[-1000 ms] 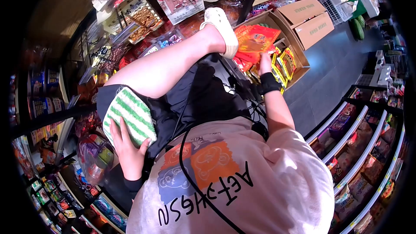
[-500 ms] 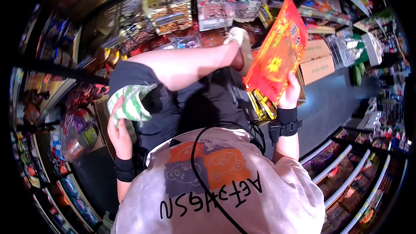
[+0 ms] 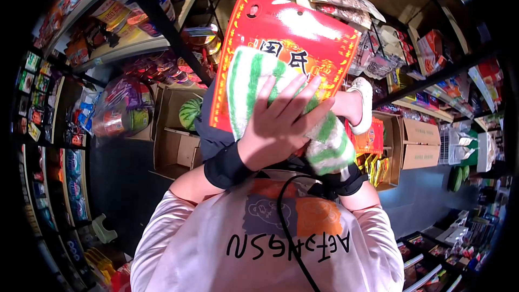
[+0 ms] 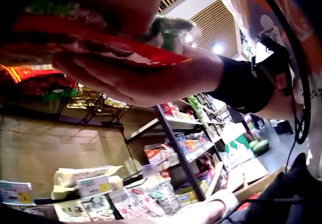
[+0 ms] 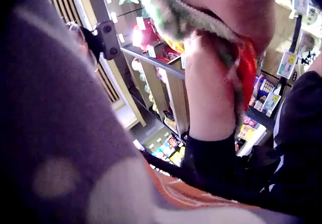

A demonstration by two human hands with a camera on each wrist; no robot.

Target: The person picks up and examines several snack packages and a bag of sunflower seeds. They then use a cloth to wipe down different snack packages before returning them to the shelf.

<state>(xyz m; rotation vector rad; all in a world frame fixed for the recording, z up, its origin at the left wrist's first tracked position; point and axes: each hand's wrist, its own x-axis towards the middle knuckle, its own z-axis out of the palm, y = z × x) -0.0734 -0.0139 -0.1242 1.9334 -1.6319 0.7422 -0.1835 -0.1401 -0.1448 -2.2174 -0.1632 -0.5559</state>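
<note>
A large, flat red package with gold edging and black characters is held in front of the body, seen in the head view. Over its lower part lies a green-and-white striped towel. My left hand presses the towel against the package with spread, straight fingers. My right hand is hidden behind the package and towel in the head view, only its black wristband showing. In the left wrist view, the right hand lies along the package's underside with its fingers extended. Its thumb is hidden.
At the right, a cardboard box holds red and yellow packages. Another box at the left stands by a watermelon. A leg with a white clog extends behind the package. Stocked shelves surround the person.
My right hand has lifted the red package from the box and brought it leftward before the body. My left hand has moved from the knee with the towel onto the package. The view has turned left.
</note>
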